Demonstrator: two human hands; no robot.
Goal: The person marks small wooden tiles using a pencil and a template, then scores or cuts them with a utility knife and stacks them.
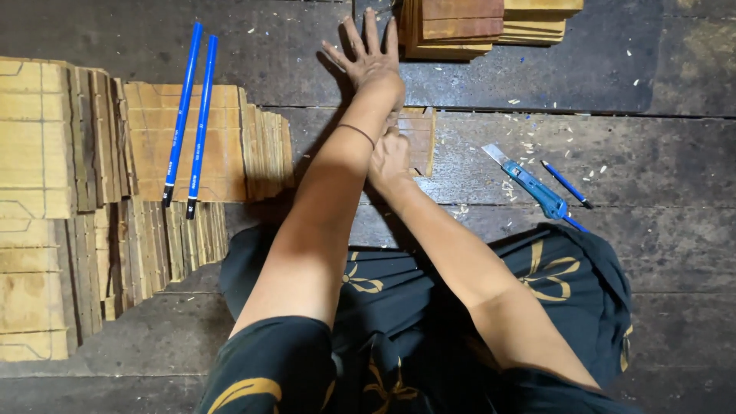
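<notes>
Single head-worn view. Looks steeply down, close, over lap and both arms. Faces dark plank floor ahead.

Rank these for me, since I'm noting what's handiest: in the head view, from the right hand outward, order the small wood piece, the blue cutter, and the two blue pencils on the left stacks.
From the right hand:
1. Small wood piece, touching it, just right of it.
2. Blue cutter, on the floor to the right.
3. Two blue pencils, far left, lying on the wood stacks.

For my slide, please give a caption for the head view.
Left hand reaches, fingers spread, toward stacked wood slats; right hand holds a small slat.
</notes>
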